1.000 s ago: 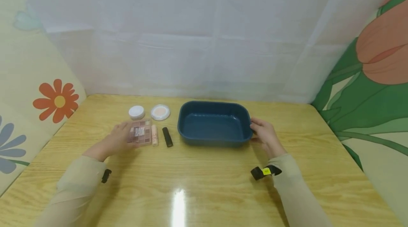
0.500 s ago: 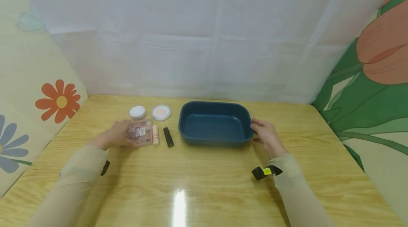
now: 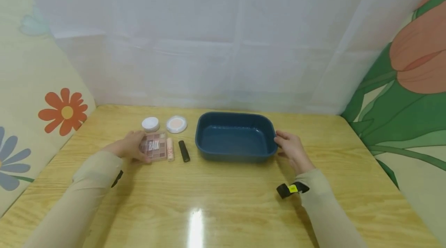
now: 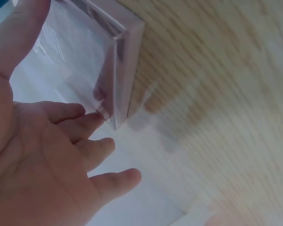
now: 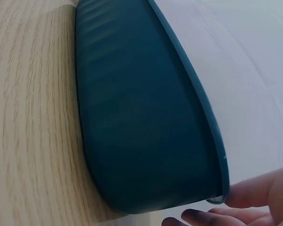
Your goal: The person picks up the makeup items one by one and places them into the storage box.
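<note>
At the left of the head view, my left hand [image 3: 134, 147] grips the left side of a pink eyeshadow palette [image 3: 158, 146], thumb at the near edge. The left wrist view shows the palette's clear lid [image 4: 80, 52] between the thumb and the fingertips. My right hand [image 3: 292, 149] holds the rim at the right end of a dark blue rectangular basin [image 3: 237, 155]. In the right wrist view the basin wall [image 5: 141, 113] fills the middle, with the fingers [image 5: 247, 190] right at its rim.
Right of the palette lie a pale pink lipstick tube [image 3: 170, 149] and a black lipstick tube [image 3: 184, 151]. Behind them are a white round jar [image 3: 150, 124] and a round powder compact [image 3: 176, 124]. A white cloth [image 3: 216, 47] hangs behind the wooden table [image 3: 237, 205].
My left hand has settled around the palette's left side, its thumb now at the near edge. The palette and the basin stay in place, and my right hand keeps its position.
</note>
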A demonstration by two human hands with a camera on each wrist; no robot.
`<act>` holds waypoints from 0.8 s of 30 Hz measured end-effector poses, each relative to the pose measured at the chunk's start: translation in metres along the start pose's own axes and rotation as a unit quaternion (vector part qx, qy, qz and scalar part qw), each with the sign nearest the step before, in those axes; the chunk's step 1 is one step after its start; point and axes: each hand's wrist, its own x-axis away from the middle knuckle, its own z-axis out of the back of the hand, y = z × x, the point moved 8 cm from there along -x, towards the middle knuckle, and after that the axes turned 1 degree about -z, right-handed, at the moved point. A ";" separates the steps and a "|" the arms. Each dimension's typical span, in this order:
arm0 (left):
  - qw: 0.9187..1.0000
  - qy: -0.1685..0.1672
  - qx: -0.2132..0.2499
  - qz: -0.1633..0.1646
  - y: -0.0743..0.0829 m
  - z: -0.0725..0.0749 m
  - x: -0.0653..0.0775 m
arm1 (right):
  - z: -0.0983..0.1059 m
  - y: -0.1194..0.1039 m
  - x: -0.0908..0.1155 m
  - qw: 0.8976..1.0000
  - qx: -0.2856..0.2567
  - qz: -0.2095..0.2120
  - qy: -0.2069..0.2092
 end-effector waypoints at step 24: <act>0.991 0.098 -0.076 0.047 0.004 0.008 0.020 | 0.003 0.001 -0.001 1.000 0.025 0.005 0.006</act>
